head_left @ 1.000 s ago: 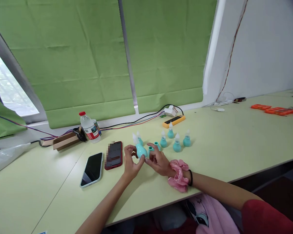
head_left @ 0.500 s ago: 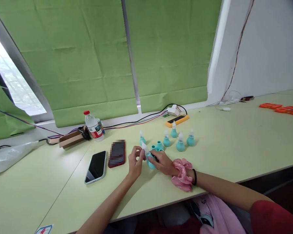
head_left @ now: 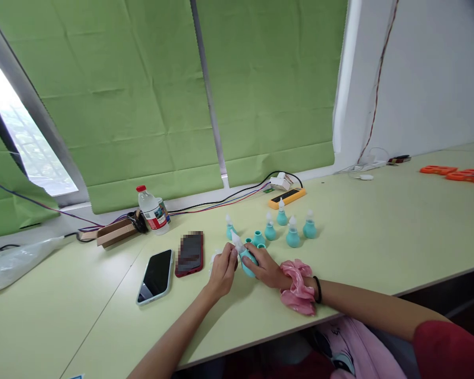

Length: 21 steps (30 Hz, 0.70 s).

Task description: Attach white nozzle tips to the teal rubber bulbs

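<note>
The bottle [head_left: 154, 215] stands on the worktop [head_left: 355, 231]. The carton [head_left: 116, 233] lies just left of it, the bag [head_left: 18, 263] farther left. Two phones [head_left: 155, 277] lie side by side before it. Bulbs [head_left: 293, 239] stand to its right, with the handheld device [head_left: 287, 198] behind them. Blinds [head_left: 150, 105] hang behind the bottle.

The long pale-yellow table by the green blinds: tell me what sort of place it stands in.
Probably a small workroom or office. The long pale-yellow table holds a yellow-and-black handheld device, loose wires and several teal bulbs with clear tips.
</note>
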### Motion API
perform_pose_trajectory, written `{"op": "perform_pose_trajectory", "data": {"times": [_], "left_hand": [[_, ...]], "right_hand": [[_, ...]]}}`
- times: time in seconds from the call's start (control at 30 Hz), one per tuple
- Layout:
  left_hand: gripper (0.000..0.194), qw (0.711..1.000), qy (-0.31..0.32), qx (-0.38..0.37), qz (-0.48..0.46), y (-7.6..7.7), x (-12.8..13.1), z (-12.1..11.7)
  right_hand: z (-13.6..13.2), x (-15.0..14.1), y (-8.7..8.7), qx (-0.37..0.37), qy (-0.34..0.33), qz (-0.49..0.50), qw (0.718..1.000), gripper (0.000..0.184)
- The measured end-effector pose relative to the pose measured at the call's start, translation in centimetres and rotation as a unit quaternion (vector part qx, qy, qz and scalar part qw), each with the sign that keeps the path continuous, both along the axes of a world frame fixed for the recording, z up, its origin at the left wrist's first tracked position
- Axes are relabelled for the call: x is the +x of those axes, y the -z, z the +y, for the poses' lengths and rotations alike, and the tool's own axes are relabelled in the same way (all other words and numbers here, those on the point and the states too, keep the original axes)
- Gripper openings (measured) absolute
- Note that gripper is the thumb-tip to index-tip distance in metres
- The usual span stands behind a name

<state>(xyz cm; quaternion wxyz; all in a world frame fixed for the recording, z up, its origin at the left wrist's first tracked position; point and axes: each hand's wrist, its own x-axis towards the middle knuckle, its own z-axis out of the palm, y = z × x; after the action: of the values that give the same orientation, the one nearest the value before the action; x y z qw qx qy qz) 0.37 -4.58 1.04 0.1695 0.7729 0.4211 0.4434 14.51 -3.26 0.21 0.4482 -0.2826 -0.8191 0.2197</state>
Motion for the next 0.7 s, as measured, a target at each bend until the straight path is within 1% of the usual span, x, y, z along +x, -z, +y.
{"op": "perform_pose_trajectory", "data": {"times": [0.1,0.2,0.27,0.37,0.43,0.57,0.7], "left_hand": [[0.021,0.999,0.005,0.016,0.030,-0.34,-0.33,0.02],[0.021,0.997,-0.004,0.043,0.059,-0.48,-0.48,0.13],[0.024,0.998,-0.007,0.032,0.060,-0.39,-0.43,0.23],[0.026,0.999,0.008,-0.008,0.045,-0.14,-0.26,0.33],[0.027,0.999,0.011,-0.017,0.043,-0.05,-0.21,0.33],[0.025,0.997,-0.002,0.008,0.074,-0.31,-0.25,0.17],[0.018,0.996,-0.027,0.030,0.081,-0.80,-0.31,-0.02]], "right_hand": [[0.01,-0.07,0.04,-0.014,0.009,0.003,1.000,0.015],[0.00,-0.11,0.00,-0.015,0.006,0.002,1.000,0.017],[0.04,-0.08,0.02,-0.013,0.006,0.001,1.000,0.017],[0.15,0.03,0.12,-0.008,0.005,-0.001,1.000,0.016],[0.20,0.11,0.17,-0.002,0.004,-0.003,1.000,0.016],[0.17,0.17,0.11,-0.003,0.014,-0.007,1.000,0.018],[0.18,0.11,0.07,-0.013,0.022,-0.012,1.000,0.018]]}}
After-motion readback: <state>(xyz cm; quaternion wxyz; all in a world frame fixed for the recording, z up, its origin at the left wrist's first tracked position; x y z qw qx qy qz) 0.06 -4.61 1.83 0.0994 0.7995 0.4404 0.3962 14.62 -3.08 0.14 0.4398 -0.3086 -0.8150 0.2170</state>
